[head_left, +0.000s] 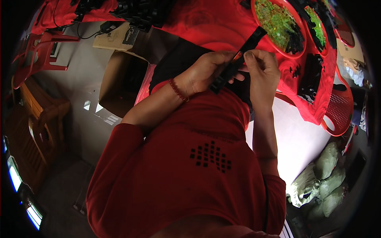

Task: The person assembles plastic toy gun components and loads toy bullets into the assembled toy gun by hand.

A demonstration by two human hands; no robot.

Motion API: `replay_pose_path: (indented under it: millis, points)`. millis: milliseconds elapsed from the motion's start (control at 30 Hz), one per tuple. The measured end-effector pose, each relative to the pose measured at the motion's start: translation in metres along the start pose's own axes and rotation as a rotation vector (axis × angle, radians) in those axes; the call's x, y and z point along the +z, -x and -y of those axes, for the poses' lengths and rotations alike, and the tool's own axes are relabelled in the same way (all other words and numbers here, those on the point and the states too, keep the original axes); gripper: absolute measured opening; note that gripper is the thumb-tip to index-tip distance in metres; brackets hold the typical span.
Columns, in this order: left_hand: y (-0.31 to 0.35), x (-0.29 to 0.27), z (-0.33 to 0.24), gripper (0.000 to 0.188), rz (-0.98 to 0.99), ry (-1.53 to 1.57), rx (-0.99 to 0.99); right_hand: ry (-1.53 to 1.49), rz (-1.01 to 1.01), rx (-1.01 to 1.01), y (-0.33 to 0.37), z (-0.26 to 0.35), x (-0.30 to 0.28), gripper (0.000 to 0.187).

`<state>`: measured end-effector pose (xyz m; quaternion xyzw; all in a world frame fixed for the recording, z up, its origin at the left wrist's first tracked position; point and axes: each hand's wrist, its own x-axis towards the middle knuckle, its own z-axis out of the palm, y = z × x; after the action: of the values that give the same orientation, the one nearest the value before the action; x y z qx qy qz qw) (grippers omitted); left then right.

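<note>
A long, narrow black strip-shaped part (256, 38) slants up to the right above my lap, with a small orange-red spot near its middle. My left hand (210, 69), a beaded bracelet at its wrist, is closed around the strip's lower half. My right hand (262, 65) pinches at the strip's middle, thumb against the fingertips; whatever tiny piece may be between them is too small to make out. Just beyond the right hand, a red basin (300, 54) holds small green translucent pieces and some black ones.
A red-covered table (206, 27) lies ahead, with a pile of black parts (139, 12) on it. A second basin (317, 31) of green pieces stands farther right. An open cardboard box (111, 79), red chairs (342, 107), a wooden chair (43, 103) and filled sacks (327, 178) surround me.
</note>
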<state>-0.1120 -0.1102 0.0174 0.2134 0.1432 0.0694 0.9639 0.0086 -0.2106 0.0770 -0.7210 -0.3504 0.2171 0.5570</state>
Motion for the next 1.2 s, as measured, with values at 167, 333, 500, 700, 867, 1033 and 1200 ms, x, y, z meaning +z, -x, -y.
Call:
replay_pose_path:
  millis: [167,333,500,700,867,1033,1200]
  points:
    - [-0.001,-0.003,0.002,0.044,0.01,0.009,-0.013,-0.045,0.01,0.067,0.001,-0.003,0.003,0.008]
    - [0.0,-0.003,0.003,0.042,0.006,0.009,-0.016,0.121,-0.053,-0.025,0.001,-0.012,0.006,0.008]
    - [0.001,0.001,0.005,0.039,-0.037,-0.161,0.034,0.242,-0.14,0.029,0.006,-0.006,0.015,0.007]
    - [0.003,0.004,0.007,0.036,-0.039,-0.258,0.05,0.506,-0.169,-0.121,0.007,-0.018,0.015,0.008]
    - [0.005,0.011,0.006,0.036,-0.115,-0.32,0.04,0.45,-0.116,-0.057,0.005,-0.023,0.011,0.009]
    - [0.009,0.023,0.009,0.042,-0.314,-0.404,0.071,0.327,-0.13,0.001,0.004,-0.024,0.013,0.011]
    - [0.009,0.021,0.014,0.036,-0.302,-0.714,0.118,0.289,-0.118,-0.028,0.004,-0.03,0.01,0.01]
